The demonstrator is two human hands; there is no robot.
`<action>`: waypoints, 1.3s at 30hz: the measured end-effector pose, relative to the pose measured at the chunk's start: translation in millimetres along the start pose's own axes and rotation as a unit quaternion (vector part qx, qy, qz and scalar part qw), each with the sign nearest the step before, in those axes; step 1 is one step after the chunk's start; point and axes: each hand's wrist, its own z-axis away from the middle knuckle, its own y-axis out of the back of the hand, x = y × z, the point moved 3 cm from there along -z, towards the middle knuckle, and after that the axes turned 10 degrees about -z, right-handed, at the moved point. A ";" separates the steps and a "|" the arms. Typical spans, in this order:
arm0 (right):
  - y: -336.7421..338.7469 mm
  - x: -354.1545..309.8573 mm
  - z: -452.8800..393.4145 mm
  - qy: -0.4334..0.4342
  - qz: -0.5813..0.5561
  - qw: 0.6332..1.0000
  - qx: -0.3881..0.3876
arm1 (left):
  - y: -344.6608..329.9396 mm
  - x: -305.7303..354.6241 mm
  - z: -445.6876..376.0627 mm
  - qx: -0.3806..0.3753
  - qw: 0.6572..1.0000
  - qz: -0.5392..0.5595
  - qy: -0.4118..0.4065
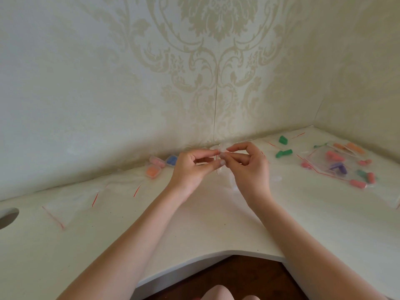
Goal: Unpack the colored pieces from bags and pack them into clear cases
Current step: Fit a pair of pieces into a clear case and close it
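Pinching 1 clear bag w/ both grips: left hand, right hand; 2 green pieces nearby.

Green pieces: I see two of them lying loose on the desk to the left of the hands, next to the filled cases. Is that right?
Not quite. In the head view the two green pieces lie loose on the desk to the right of the hands, near the bags of pieces. The filled cases are on the left side.
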 end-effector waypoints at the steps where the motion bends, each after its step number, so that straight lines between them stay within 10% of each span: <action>1: -0.3 0.5 -0.2 -0.003 -0.004 1.000 -0.004 | 0.0 -0.1 -0.2 0.005 1.000 -0.004 -0.010; 13: -16.9 14.8 4.6 0.124 0.192 0.970 -0.089 | -9.6 -7.2 4.0 0.081 0.996 -0.016 -0.041; 29: -25.9 17.7 5.9 0.078 0.129 0.977 -0.153 | -21.1 -3.4 4.6 0.048 0.999 0.018 -0.013; 35: -24.1 12.6 5.6 0.108 0.188 0.968 -0.130 | -18.3 -0.9 9.1 0.081 0.971 -0.207 -0.090; 39: -9.8 7.6 -0.4 0.105 0.301 0.943 -0.096 | -10.9 0.2 8.9 0.149 0.880 -0.397 -0.215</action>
